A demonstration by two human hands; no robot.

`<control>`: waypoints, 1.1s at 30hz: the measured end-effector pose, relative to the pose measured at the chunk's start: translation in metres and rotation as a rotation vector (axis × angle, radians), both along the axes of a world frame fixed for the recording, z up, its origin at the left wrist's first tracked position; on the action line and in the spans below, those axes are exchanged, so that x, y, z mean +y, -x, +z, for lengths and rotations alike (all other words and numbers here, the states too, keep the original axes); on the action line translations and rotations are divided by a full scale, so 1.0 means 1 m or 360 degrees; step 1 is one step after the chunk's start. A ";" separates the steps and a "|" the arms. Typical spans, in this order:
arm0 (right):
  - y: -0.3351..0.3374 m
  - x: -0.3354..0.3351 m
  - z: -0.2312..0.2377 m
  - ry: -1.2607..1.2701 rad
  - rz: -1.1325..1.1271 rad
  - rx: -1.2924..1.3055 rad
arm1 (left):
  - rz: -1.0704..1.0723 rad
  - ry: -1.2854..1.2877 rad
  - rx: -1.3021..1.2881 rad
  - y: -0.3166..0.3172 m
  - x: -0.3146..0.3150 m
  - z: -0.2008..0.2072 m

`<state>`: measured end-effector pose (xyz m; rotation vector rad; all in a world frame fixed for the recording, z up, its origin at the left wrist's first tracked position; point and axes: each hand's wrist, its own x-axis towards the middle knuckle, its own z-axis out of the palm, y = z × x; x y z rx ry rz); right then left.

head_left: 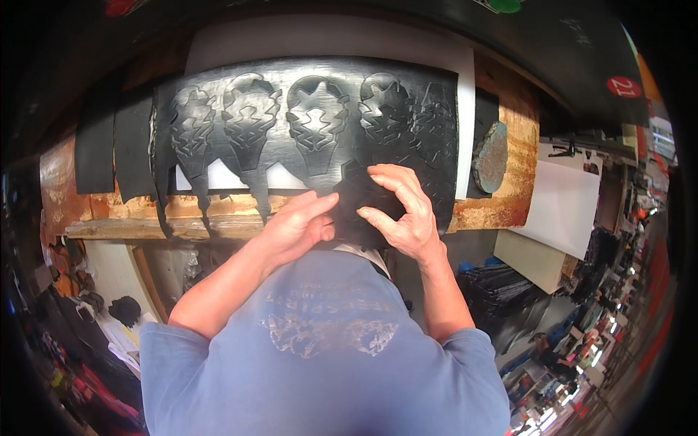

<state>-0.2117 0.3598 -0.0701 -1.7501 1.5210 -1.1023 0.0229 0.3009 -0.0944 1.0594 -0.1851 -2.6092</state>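
Observation:
A large black sheet (305, 116) with several die-cut shapes pressed into it lies on a white board (327, 40) over a worn wooden bench. Some shapes at its left are gone, leaving pointed gaps. My left hand (298, 225) pinches the sheet's near edge with thumb and fingers. My right hand (400, 207) curls around a black cut-out piece (360, 192) at the sheet's lower middle, fingertips on its top. Both hands touch the same dark piece.
Strips of black material (109, 142) lie at the bench's left. A rusty round metal cutter (491, 156) rests at the right of the sheet. White and beige boards (563, 203) stand at the right. Stacks of dark goods (502, 291) sit below.

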 end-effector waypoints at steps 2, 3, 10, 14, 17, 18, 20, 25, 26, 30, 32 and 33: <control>0.004 0.003 0.008 -0.0248 -0.0052 -0.0136 | -0.0040 0.0030 0.0063 -0.003 -0.002 -0.001; 0.004 0.006 0.013 -0.0370 -0.0046 -0.0191 | -0.0040 0.0058 0.0125 -0.005 -0.001 -0.002; -0.010 0.012 0.028 -0.0532 -0.0144 -0.0185 | -0.0062 0.0123 0.0307 -0.009 -0.001 -0.002; -0.008 0.019 0.027 -0.0443 -0.0009 -0.0153 | -0.0101 0.0163 0.0236 -0.007 -0.005 0.004; 0.005 0.029 0.032 -0.0423 0.0203 -0.0269 | -0.0100 0.0195 0.0041 -0.006 -0.006 0.013; 0.011 0.033 0.035 -0.0434 0.0070 -0.0183 | -0.0104 0.0242 -0.0001 -0.009 -0.006 0.017; 0.027 0.039 0.040 -0.0554 -0.0280 -0.0675 | -0.0162 0.0463 -0.0081 -0.015 -0.006 0.028; 0.066 0.045 0.040 -0.0594 -0.0398 -0.1028 | -0.0592 0.0900 -0.0748 -0.040 -0.007 0.063; 0.071 0.045 0.040 -0.0628 -0.0398 -0.0999 | -0.0667 0.0985 -0.0816 -0.042 -0.007 0.068; 0.087 0.030 0.044 -0.0799 -0.0242 -0.0521 | -0.0435 0.0713 -0.0414 -0.014 -0.009 0.064; 0.093 0.014 0.041 -0.0797 -0.0074 -0.0154 | -0.0294 0.0430 -0.0188 0.013 -0.010 0.051; 0.096 0.008 0.040 -0.0748 -0.0011 0.0004 | -0.0301 0.0337 -0.0180 0.024 -0.010 0.045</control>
